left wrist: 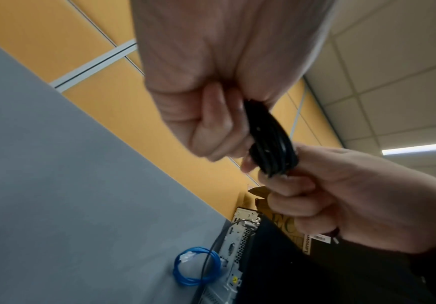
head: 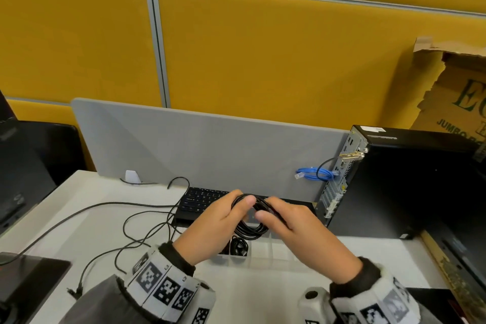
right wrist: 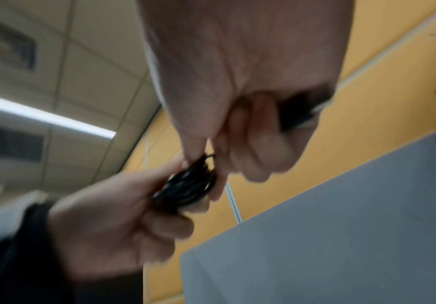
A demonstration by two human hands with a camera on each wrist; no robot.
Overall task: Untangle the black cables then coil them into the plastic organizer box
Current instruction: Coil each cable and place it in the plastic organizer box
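Both hands, left hand [head: 210, 229] and right hand [head: 302, 229], grip one coiled black cable [head: 251, 229] above the plastic organizer box [head: 263, 255]. One compartment holds another coiled cable [head: 238, 247].

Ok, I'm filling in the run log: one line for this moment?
stage: coiling | left hand: holds coil | right hand: holds coil | box: one coiled cable inside | loose cables: on desk

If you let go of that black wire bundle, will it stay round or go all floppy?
Probably it springs looser: the coiled black cable looks thin and untied, kept round only by the left hand and right hand. It looks light and bendy, so likely floppy, not fragile.
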